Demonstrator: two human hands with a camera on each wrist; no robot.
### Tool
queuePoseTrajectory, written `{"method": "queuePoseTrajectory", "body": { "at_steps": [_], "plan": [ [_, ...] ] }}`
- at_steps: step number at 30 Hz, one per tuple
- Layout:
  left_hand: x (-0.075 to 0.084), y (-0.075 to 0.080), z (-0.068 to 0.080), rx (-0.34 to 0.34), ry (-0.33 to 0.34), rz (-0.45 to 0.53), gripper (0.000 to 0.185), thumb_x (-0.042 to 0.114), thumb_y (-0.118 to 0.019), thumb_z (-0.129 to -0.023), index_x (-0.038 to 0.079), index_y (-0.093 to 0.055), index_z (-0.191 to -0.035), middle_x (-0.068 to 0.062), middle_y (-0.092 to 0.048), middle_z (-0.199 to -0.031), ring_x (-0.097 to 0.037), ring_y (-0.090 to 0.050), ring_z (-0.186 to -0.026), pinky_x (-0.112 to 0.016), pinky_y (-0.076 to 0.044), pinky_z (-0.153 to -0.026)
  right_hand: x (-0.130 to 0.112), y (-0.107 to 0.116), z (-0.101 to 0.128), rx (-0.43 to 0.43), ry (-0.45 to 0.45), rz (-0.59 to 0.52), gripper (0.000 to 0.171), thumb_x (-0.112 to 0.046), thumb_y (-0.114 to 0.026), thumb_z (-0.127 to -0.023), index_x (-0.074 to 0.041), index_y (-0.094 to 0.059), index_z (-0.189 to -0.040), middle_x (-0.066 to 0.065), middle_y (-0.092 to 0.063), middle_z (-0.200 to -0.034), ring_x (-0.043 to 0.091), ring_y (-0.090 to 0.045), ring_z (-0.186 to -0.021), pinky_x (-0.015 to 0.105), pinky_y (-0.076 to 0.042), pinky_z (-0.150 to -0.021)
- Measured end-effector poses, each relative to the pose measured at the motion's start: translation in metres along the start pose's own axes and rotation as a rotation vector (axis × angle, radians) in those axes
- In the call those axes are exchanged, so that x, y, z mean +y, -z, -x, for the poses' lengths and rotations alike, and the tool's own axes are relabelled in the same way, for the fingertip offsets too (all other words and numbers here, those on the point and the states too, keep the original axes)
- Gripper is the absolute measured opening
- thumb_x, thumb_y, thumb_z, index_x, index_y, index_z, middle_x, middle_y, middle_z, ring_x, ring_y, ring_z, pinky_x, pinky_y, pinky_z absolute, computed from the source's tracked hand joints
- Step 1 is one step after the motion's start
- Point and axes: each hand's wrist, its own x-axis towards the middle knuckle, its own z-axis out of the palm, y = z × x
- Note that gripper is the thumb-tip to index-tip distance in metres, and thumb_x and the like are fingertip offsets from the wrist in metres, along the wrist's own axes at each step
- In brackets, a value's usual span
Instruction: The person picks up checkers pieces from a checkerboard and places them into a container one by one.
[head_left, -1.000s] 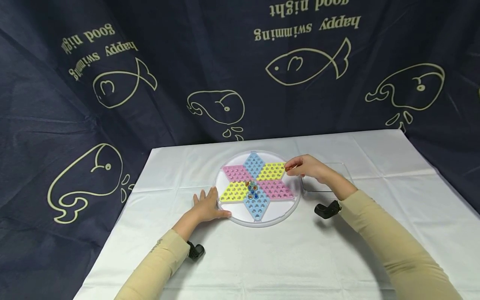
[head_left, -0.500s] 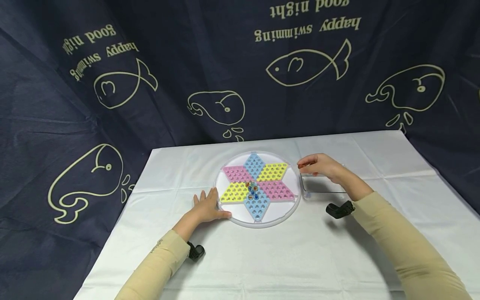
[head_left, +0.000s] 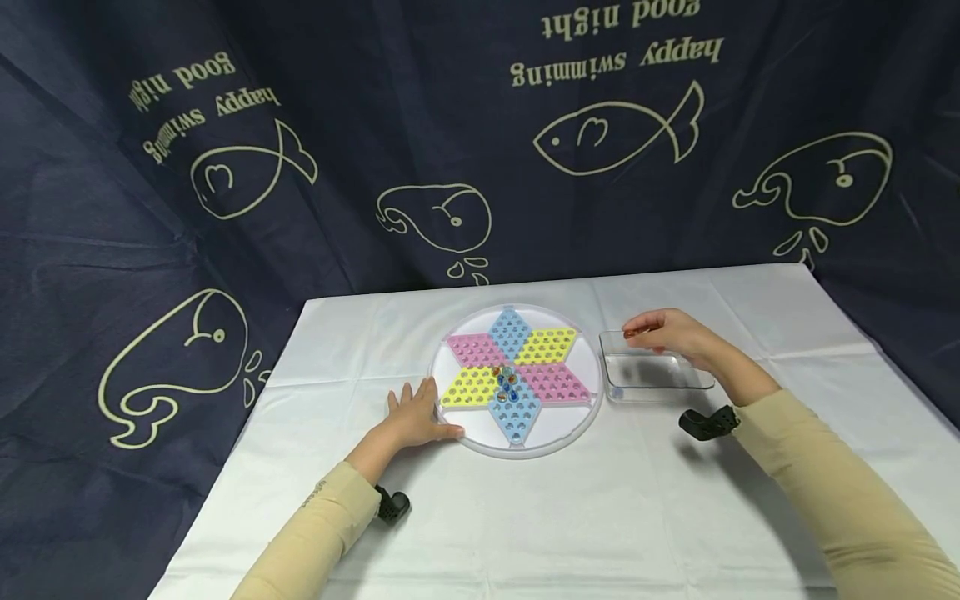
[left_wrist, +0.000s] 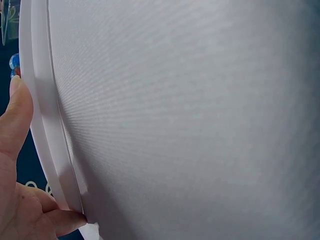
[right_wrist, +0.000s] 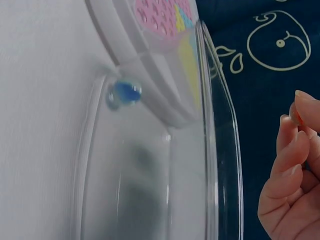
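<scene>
Marble, small and reddish, sits pinched in the fingertips of the right hand, which now hovers over the far edge of the clear plastic tray; a second ago that hand was at the right point of the star board, and half a second ago it was between board and tray. From the right wrist view the marble itself is hard to make out behind the curled fingers, though a blue marble already lies in the tray's corner nearest the board. The left hand has not moved: fingers spread and flat, it presses against the board's white rim, holding nothing. A few marbles remain clustered at the board's centre. The dark backdrop carries upside-down writing, "happy swimming" and "good night", among outlined fish and whales. The board stands just beside the tray on the white tablecloth.
</scene>
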Motion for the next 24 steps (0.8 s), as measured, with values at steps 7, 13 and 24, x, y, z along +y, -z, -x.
{"method": "queuePoseTrajectory", "body": {
  "at_steps": [7,13,24],
  "plan": [
    [0.002,0.0,0.001,-0.002,0.001,0.005,0.107,0.051,-0.068,-0.074,-0.009,-0.013,-0.143,-0.025,-0.015,-0.149,-0.05,-0.003,-0.134,-0.061,0.006,-0.106,0.007,0.01,0.006,0.005,-0.014,0.022,0.052,-0.026,-0.064,-0.085,0.006,-0.05,-0.123,-0.002,-0.063,-0.103,0.009,-0.053,-0.085,0.033,-0.045,-0.075],
    [0.002,0.0,0.001,0.002,-0.005,-0.003,0.106,0.051,-0.068,-0.074,-0.009,-0.014,-0.143,-0.025,-0.016,-0.149,-0.05,-0.004,-0.134,-0.062,0.006,-0.105,0.015,0.016,0.008,0.004,-0.019,0.027,0.051,-0.024,-0.063,-0.086,0.007,-0.048,-0.124,-0.005,-0.062,-0.101,0.012,-0.053,-0.087,0.031,-0.046,-0.073],
    [0.001,-0.001,0.0,0.001,-0.001,-0.015,0.106,0.052,-0.068,-0.075,-0.008,-0.014,-0.143,-0.024,-0.015,-0.149,-0.05,-0.004,-0.134,-0.062,0.005,-0.105,0.02,0.024,0.012,0.017,-0.052,0.072,0.058,-0.033,-0.063,-0.085,0.006,-0.048,-0.126,0.017,-0.057,-0.122,0.008,-0.055,-0.091,0.037,-0.043,-0.085]
  ]
}}
